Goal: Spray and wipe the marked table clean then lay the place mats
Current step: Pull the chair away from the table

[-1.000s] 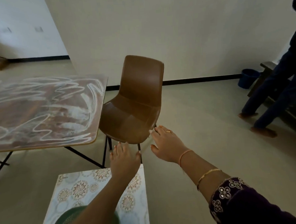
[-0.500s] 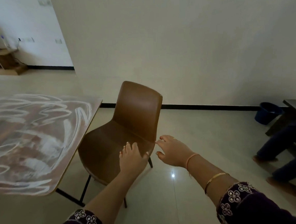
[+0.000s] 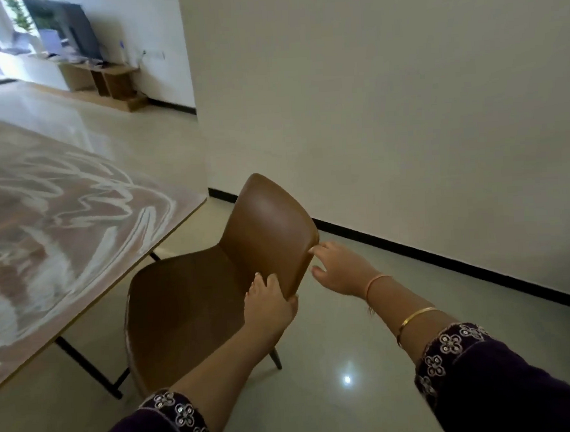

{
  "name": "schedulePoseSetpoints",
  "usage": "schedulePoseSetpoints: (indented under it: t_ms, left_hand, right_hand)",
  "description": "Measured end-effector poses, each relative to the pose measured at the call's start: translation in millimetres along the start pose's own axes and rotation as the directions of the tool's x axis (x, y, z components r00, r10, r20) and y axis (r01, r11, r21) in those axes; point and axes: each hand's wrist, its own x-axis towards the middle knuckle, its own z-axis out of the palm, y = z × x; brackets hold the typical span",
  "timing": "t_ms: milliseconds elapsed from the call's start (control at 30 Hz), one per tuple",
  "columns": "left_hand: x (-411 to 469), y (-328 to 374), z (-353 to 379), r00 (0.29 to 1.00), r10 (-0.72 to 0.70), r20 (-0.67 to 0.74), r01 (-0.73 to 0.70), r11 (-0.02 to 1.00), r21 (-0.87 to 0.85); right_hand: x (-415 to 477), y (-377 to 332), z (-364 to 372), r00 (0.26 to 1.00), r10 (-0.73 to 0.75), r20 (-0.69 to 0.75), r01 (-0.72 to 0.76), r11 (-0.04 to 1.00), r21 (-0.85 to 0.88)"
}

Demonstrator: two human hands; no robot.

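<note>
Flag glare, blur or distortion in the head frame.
Head view: a specular light spot on the glossy floor; a pale sheen washes out the far end of the table; the wall corner leans, from the wide-angle lens or head tilt; the chair, left hand and right hand are sharp; the bottom-left corner is a dark blur.

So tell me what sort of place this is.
Probably a home's dining area: a marked table, a brown chair beside it, and a screen on a low cabinet farther back.

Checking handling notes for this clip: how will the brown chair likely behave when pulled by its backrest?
The chair probably stays stiff: its moulded shell looks rigid. On thin legs and glossy floor, it likely slides easily, but a high pull may tip it.
</note>
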Motion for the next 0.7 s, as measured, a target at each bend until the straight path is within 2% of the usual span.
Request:
schedulePoseSetpoints:
  t_ms: [100,267,333,367,400,433,467,533,600,700]
  left_hand:
    - [31.1,35.7,13.9,0.999,-0.047,-0.007,0.046,0.996,-0.075]
    - [85.0,73.9,34.6,0.989,-0.146,0.012,0.144,0.958,-0.248]
    - [107.3,88.3,40.1,0.968,-0.243,0.067,0.250,0.886,-0.390]
    - [116.0,95.4,40.3,0.935,-0.322,0.146,0.350,0.789,-0.504]
    - [125.9,102.6,40.5,0.877,-0.406,0.257,0.471,0.622,-0.626]
    - [135.1,108.9,39.4,0.806,-0.457,0.377,0.564,0.396,-0.725]
    - [144.8,113.7,37.6,0.745,-0.475,0.469,0.602,0.176,-0.779]
    - [161.5,115.6,34.4,0.642,-0.522,0.562,0.581,-0.146,-0.801]
    - [172.0,115.7,32.0,0.566,-0.548,0.616,0.512,-0.352,-0.783]
    - [185.7,113.9,25.1,0.483,-0.556,0.676,0.423,-0.528,-0.737]
  right_hand:
    - [38.3,37.5,-14.5,0.999,-0.024,-0.022,0.025,0.999,0.035]
    - [109.4,63.6,-20.6,0.999,-0.034,-0.019,0.037,0.979,0.200]
    - [142.0,68.8,-21.3,1.000,-0.031,0.003,0.029,0.958,0.284]
    - [156.4,70.5,-22.2,1.000,-0.017,0.008,0.013,0.947,0.320]
    - [171.8,73.0,-22.4,1.000,-0.003,0.021,-0.005,0.936,0.353]
    - [186.1,75.6,-22.3,0.999,0.006,0.036,-0.020,0.926,0.377]
    - [201.0,79.0,-21.1,0.999,0.008,0.054,-0.028,0.920,0.391]
    - [224.9,85.9,-18.7,0.995,-0.009,0.096,-0.032,0.910,0.413]
    - [249.8,89.0,-17.2,0.991,-0.024,0.135,-0.038,0.896,0.442]
    - [282.0,87.8,-11.1,0.974,-0.032,0.225,-0.091,0.854,0.513]
